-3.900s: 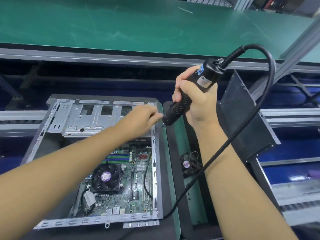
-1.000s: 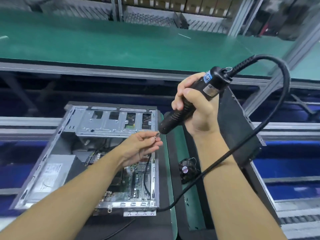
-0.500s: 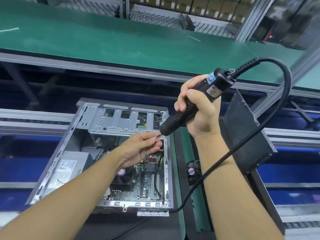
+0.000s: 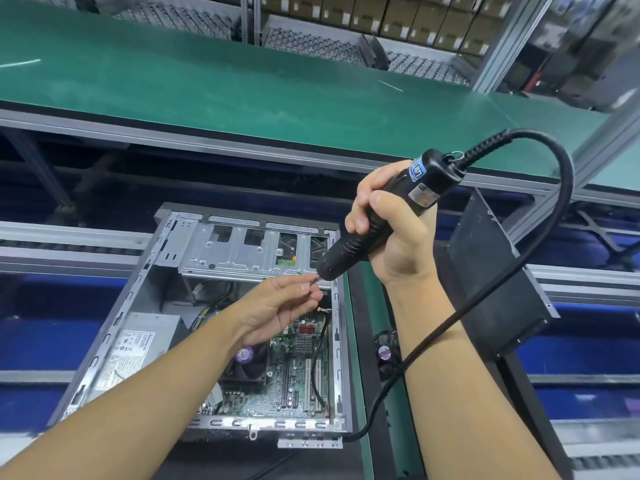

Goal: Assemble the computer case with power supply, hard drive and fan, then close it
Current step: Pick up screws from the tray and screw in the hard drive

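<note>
The open computer case (image 4: 114, 327) lies on its side below my hands, with the motherboard (image 4: 294, 375) and a silver power supply (image 4: 135, 344) inside. A metal drive cage (image 4: 242, 251) spans its far end. My right hand (image 4: 391, 233) grips a black electric screwdriver (image 4: 388, 209), tip angled down-left. My left hand (image 4: 280, 310) pinches a small screw (image 4: 310, 281) at the driver's tip, above the case's right side. A small black fan (image 4: 384, 351) lies on the surface right of the case. The dark side panel (image 4: 495, 282) leans further right.
The screwdriver's thick black cable (image 4: 540, 244) loops over my right arm and runs down past the case's front corner. A green conveyor belt (image 4: 242, 84) runs across behind the bench. Metal frame posts (image 4: 505, 36) and shelves of boxes stand at the back.
My left hand moved from the drive cage's edge to the screwdriver tip and now pinches a screw there. The view shifted, showing the power supply in the case.
</note>
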Available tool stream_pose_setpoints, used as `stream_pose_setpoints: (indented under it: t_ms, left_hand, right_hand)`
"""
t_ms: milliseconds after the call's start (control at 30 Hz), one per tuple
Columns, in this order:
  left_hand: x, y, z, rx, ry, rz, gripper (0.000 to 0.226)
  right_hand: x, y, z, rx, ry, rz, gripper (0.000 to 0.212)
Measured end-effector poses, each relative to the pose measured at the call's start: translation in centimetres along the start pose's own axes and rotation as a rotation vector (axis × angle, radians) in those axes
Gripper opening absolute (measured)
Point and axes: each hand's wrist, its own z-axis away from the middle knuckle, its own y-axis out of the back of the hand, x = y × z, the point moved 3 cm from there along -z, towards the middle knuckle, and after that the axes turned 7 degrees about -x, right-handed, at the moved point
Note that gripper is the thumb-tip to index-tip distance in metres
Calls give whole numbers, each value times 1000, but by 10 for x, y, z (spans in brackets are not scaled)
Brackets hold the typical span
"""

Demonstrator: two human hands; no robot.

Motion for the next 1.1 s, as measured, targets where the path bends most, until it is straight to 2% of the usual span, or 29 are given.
stream_pose_setpoints:
  t_ms: [200,333,400,533,600,700,800,867,933,967,1100]
  left_hand:
    - [0,6,-1,-17,18,-88,19]
    - [11,6,-4,-19,-89,-272,29]
    - [24,4,-3,3,-155,-586,29]
    - [53,-3,-5,41,-304,-1406,31]
    - [62,-5,-7,53,-379,-1574,36]
    - [71,0,-10,165,-430,-1552,46]
    - [76,15,-10,299,-486,-1319,48]
    - [70,29,-3,473,-533,-1140,38]
    - [58,45,6,643,-451,-1080,22]
    - [51,51,10,676,-372,-1079,20]
    - [29,62,21,664,-119,-1006,33]
  right_hand:
    - [5,-3,-3,-123,-46,12,15]
    - [12,-4,-8,-131,-42,52,19]
    - [14,-2,-13,-124,-34,69,21]
    - [25,-1,-24,-102,-30,142,24]
    - [34,-3,-31,-82,-43,172,24]
    - [48,-5,-42,-53,-64,202,24]
    - [61,-3,-52,-32,-74,214,25]
    - [70,0,-57,-15,-85,226,26]
    - [79,4,-63,0,-92,231,27]
    - [83,5,-66,1,-96,229,27]
    - [102,7,-75,-10,-124,213,28]
